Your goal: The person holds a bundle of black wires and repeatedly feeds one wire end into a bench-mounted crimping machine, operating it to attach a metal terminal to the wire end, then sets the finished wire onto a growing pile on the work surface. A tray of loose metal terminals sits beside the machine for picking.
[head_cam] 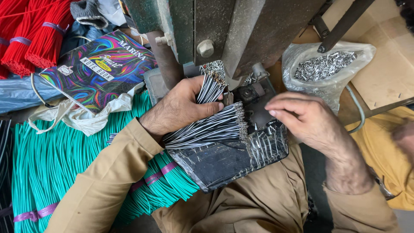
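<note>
My left hand (pixel 179 108) grips a bundle of black-and-white striped wires (pixel 211 125), fanned out with their bare metal tips pointing right and up towards the press. Some of the wires stick up between my thumb and fingers near the machine's jaw (pixel 228 97). My right hand (pixel 302 118) hovers over the right edge of a black tray (pixel 228 162) wrapped in clear plastic, fingers curled and pinched near small metal terminals; whether it holds one is hidden. A grey-green metal press (pixel 224 30) stands just behind both hands.
A clear bag of small metal terminals (pixel 323 67) sits at the right on cardboard (pixel 388 69). Bundles of teal wires (pixel 56 159) lie at the left, red wire bundles (pixel 30 34) at the top left, and a colourful notebook (pixel 101 69) beside them.
</note>
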